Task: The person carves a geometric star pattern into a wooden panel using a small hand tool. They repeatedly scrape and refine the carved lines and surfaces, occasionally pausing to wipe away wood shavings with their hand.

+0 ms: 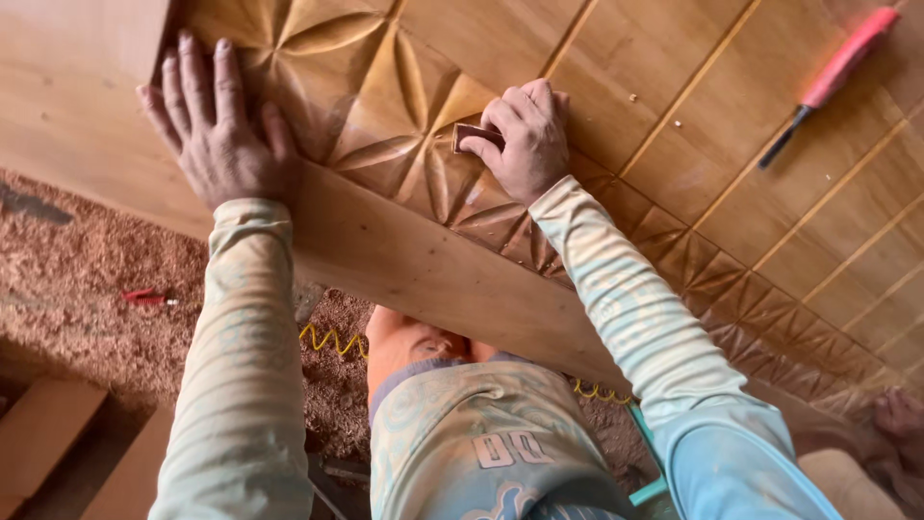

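A large wooden panel [423,260] with carved leaf-shaped facets fills the upper part of the head view. My left hand [217,130] lies flat on the carving near the panel's left corner, fingers spread. My right hand [525,140] grips a small brown piece of sandpaper [474,135] and presses it against a carved facet in the middle of the panel. Both arms wear pale patterned sleeves.
A chisel with a red handle [833,72] lies on the panel at the upper right. Wood shavings [87,279] cover the floor at the left, with a small red tool [144,298] and a yellow coiled cord [332,339]. Wood blocks [43,429] sit at the lower left.
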